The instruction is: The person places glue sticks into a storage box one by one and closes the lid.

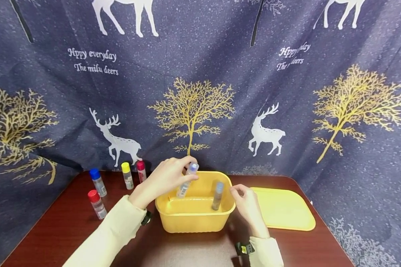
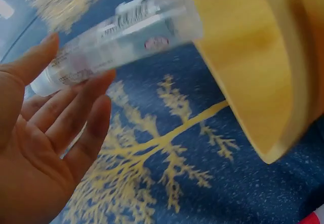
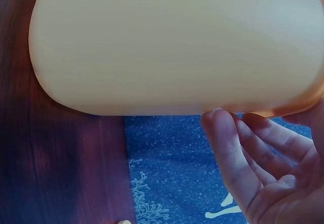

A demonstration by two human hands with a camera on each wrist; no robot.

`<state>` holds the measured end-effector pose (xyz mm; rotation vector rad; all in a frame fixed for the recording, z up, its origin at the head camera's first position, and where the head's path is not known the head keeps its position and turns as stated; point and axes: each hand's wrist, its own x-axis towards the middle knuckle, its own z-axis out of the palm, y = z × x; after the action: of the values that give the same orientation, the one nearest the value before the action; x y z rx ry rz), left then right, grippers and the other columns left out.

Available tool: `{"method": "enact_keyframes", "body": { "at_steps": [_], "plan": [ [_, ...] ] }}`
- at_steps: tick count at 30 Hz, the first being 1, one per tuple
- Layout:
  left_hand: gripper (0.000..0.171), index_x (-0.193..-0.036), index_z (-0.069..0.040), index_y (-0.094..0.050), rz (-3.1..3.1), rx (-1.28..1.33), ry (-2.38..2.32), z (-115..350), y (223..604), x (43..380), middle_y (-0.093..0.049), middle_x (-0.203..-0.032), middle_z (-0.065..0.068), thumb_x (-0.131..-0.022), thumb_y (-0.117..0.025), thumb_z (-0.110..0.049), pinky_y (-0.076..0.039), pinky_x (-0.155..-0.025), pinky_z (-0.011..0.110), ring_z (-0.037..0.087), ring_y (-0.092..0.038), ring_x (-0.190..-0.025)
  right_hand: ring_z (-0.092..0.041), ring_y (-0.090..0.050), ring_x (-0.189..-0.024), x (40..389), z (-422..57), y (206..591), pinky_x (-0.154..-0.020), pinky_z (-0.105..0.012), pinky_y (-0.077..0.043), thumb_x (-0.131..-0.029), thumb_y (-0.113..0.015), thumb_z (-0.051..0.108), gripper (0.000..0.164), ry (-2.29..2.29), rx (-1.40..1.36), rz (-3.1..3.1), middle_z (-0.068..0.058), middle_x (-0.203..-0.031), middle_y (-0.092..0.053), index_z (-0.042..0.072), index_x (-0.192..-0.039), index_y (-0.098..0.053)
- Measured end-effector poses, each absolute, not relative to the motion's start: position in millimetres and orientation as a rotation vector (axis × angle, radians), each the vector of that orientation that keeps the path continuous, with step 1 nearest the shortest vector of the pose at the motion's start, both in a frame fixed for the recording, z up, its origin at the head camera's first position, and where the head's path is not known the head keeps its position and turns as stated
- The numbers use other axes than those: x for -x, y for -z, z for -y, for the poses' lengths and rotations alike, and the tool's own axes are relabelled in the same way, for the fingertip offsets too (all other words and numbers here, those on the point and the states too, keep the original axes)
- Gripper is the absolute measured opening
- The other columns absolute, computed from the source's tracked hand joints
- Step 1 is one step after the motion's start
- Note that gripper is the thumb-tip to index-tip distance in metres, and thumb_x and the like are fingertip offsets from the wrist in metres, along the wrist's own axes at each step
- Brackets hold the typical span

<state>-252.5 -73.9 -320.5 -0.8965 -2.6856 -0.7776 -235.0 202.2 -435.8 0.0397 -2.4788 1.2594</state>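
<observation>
My left hand pinches a small clear bottle near its capped end, between thumb and fingertips. The bottle, which bears a printed label, slants down into a yellow plastic bin. Inside the bin, to the right, a second bottle with a pale blue-grey cap stands leaning. My right hand is at the bin's right rim, with thumb and curled fingers gripping the edge. In the right wrist view the bin's outer wall fills the upper part.
Left of the bin stand bottles with a red cap, a blue cap, a yellow cap and a dark red cap. A flat yellow lid lies to the right. Behind the dark red table hangs a patterned blue cloth.
</observation>
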Motion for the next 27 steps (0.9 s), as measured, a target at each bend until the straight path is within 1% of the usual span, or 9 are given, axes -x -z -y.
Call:
{"method": "enact_keyframes", "body": {
  "at_steps": [5, 9, 13, 18, 21, 27],
  "plan": [
    [0.032, -0.108, -0.024, -0.062, 2.765, 1.041, 0.713, 62, 322, 273, -0.064, -0.084, -0.014, -0.085, -0.075, -0.042, -0.05, -0.067, 0.026, 0.001, -0.059, -0.071, -0.021, -0.066, -0.089, 234, -204, 436, -0.082, -0.042, -0.052, -0.096, -0.062, 0.019, 0.018, -1.283, -0.018, 2.479, -0.006, -0.094, -0.071, 0.005, -0.096, -0.073],
    [0.029, -0.104, -0.023, -0.061, 2.82, 1.145, 0.709, 57, 323, 283, -0.064, -0.085, -0.013, -0.085, -0.076, -0.039, -0.05, -0.066, 0.026, 0.002, -0.06, -0.07, -0.022, -0.066, -0.089, 233, -204, 436, -0.081, -0.043, -0.052, -0.097, -0.061, 0.018, 0.019, -1.293, -0.023, 2.48, -0.007, -0.096, -0.071, 0.003, -0.098, -0.073],
    [0.027, -0.099, -0.023, -0.06, 2.859, 1.18, 0.632, 55, 323, 290, -0.063, -0.083, -0.012, -0.084, -0.077, -0.038, -0.049, -0.065, 0.026, 0.004, -0.059, -0.068, -0.022, -0.066, -0.087, 235, -202, 435, -0.08, -0.041, -0.052, -0.097, -0.061, 0.018, 0.02, -1.288, -0.07, 2.483, -0.007, -0.095, -0.071, 0.003, -0.098, -0.073],
    [0.026, -0.094, -0.022, -0.059, 2.882, 1.278, 0.517, 42, 327, 302, -0.061, -0.079, -0.011, -0.084, -0.077, -0.038, -0.046, -0.063, 0.024, 0.006, -0.054, -0.066, -0.021, -0.066, -0.084, 234, -206, 434, -0.077, -0.039, -0.052, -0.096, -0.062, 0.016, 0.017, -1.255, -0.063, 2.475, -0.008, -0.092, -0.071, 0.003, -0.095, -0.073],
    [0.024, -0.092, -0.02, -0.06, 2.907, 1.335, 0.47, 34, 328, 308, -0.061, -0.077, -0.011, -0.084, -0.078, -0.034, -0.045, -0.063, 0.024, 0.006, -0.054, -0.066, -0.02, -0.066, -0.082, 233, -207, 433, -0.076, -0.038, -0.052, -0.096, -0.062, 0.016, 0.016, -1.249, -0.053, 2.484, -0.007, -0.092, -0.071, 0.004, -0.095, -0.073],
    [0.021, -0.09, -0.019, -0.061, 2.941, 1.389, 0.418, 28, 326, 317, -0.061, -0.079, -0.011, -0.084, -0.079, -0.03, -0.046, -0.064, 0.024, 0.008, -0.056, -0.07, -0.02, -0.066, -0.083, 232, -201, 432, -0.077, -0.038, -0.052, -0.097, -0.061, 0.017, 0.018, -1.261, -0.074, 2.484, -0.007, -0.093, -0.071, 0.002, -0.097, -0.073]
  ]
}}
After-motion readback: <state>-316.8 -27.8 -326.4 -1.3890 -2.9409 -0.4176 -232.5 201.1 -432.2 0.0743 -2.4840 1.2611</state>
